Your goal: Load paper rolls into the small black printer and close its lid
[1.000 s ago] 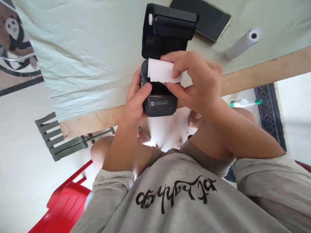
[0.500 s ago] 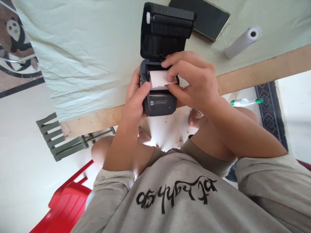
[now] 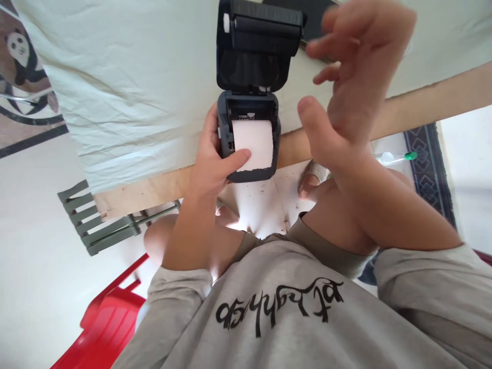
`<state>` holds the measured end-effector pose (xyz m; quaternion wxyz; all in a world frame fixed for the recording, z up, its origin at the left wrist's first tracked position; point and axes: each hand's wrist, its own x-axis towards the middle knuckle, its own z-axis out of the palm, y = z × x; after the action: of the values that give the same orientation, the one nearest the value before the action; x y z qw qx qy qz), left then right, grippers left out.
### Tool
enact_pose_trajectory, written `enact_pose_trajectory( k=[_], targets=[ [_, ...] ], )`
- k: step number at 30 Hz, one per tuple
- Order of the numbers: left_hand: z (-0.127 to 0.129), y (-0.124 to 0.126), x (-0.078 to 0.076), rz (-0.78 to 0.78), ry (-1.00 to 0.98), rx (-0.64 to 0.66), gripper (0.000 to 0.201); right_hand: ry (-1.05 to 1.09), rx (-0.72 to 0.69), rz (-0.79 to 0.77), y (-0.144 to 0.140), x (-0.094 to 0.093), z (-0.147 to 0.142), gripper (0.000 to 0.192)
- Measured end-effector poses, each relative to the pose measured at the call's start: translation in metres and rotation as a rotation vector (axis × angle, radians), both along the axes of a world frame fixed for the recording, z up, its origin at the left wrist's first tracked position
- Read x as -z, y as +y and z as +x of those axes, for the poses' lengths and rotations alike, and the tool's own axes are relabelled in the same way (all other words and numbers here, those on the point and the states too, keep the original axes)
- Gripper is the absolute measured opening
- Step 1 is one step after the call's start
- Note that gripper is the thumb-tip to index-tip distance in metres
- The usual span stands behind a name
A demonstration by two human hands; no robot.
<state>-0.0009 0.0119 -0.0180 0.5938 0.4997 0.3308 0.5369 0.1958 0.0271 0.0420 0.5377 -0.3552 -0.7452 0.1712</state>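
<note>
The portable printer (image 3: 248, 138) sat at the worktop (image 3: 134, 92) edge, lid up, paper roll (image 3: 252, 143) in its bay. The left hand (image 3: 215, 159) gripped its side, thumb pressing the paper; the right hand (image 3: 346, 87) hovered spread, empty.

paper roll (image 3: 253, 143) in open printer (image 3: 248, 102)

Left hand (image 3: 213, 164): forearm bare and raised from the lap, fingers curled around the far side of what it grips, thumb (image 3: 234, 160) laid flat across the near face, grip closed. Right hand (image 3: 346, 87): lifted clear and held in the air, palm turned leftward, fingers spread and slightly bent, thumb extended toward the left hand, holding nothing; its outline is motion-blurred, forearm bare.
</note>
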Motion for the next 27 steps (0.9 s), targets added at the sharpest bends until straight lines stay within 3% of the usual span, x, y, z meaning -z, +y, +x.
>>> enact_pose_trajectory(
  k=[3,7,10,16,19,22,27],
  targets=[
    [0.000,-0.002,-0.002,-0.017,0.050,0.005,0.077,0.134,-0.175,-0.215,0.009,0.006,0.000,0.060],
    [0.001,-0.005,-0.008,-0.051,0.057,-0.022,0.072,0.375,-0.178,-0.369,0.016,0.010,-0.002,0.042],
    [0.001,-0.008,-0.015,-0.078,0.052,-0.018,0.068,0.252,-0.199,-0.460,0.013,0.010,-0.003,0.033],
    [0.002,-0.011,-0.022,-0.075,0.007,0.033,0.062,-0.080,-0.414,-0.546,0.005,0.019,-0.009,0.062],
    [0.002,-0.007,-0.015,-0.065,-0.041,0.017,0.054,-0.097,-0.409,-0.548,0.006,0.022,-0.010,0.066],
    [0.002,-0.004,-0.010,-0.076,-0.051,-0.009,0.059,-0.111,-0.417,-0.563,0.008,0.021,-0.010,0.065],
    [0.005,-0.007,-0.022,-0.169,-0.061,0.000,0.042,-0.151,-0.372,-0.546,0.008,0.020,-0.010,0.062]
  ],
)
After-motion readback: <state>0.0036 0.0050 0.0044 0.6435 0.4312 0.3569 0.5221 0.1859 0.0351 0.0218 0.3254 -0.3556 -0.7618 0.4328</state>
